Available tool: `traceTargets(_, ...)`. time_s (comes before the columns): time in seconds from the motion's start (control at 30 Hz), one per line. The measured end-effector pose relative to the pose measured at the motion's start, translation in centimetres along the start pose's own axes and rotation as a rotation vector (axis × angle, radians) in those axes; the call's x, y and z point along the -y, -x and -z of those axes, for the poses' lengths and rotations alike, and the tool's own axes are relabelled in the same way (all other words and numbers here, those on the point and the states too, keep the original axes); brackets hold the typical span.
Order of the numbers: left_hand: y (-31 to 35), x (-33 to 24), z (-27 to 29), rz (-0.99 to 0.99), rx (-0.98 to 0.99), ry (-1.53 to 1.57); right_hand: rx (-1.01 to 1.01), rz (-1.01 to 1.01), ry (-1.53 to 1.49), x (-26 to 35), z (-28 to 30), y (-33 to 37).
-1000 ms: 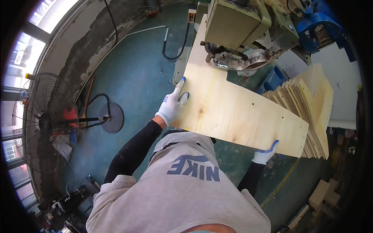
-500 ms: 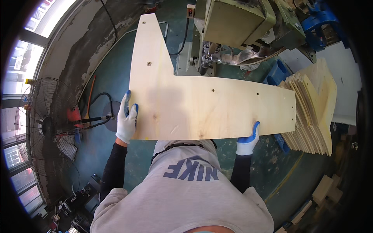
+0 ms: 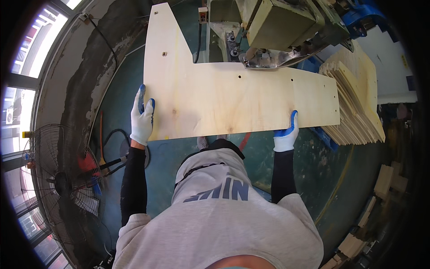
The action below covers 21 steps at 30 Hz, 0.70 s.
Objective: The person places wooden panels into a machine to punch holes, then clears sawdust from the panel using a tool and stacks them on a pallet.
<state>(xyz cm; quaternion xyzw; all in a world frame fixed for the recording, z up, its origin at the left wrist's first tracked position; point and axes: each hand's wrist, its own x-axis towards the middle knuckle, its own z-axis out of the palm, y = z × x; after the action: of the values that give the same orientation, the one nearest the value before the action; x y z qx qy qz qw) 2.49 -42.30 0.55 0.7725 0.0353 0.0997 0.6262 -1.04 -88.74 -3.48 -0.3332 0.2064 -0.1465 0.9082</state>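
A large L-shaped plywood panel [image 3: 215,98], pale and drilled with several small holes, is held out in front of me. My left hand [image 3: 143,116], in a white glove with blue coating, grips its left edge near the lower corner. At the near edge, toward the right end, my right hand [image 3: 286,132] in a matching glove has its thumb on top of the panel; its other fingers are hidden below. The panel's far edge lies against or just under the metal guide of a green machine [image 3: 282,27]; whether they touch I cannot tell.
To the right leans a stack of similar plywood panels [image 3: 351,98] beside blue supports. A large wire-cage fan [image 3: 62,179] stands at the left by the windows. Wood offcuts [image 3: 351,244] lie at the lower right. A switch box [image 3: 203,15] with a cable is behind the panel.
Both hands have carried the panel forward, away from my body, so its far edge now reaches the machine's metal guide. My grip on it looks the same.
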Motion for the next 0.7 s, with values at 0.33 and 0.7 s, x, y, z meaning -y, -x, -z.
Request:
traceTargets(0.33, -5.3, 1.2, -2.1, 0.16, 0.099, -0.046, -0.081, 0.068, 0.055, 0.0, -0.7, -3.6)
traceTargets(0.7, -5.3, 1.9, -2.2, 0.097, 0.085, -0.123, -0.112, 0.063, 0.084, -0.2, -0.2, -3.3)
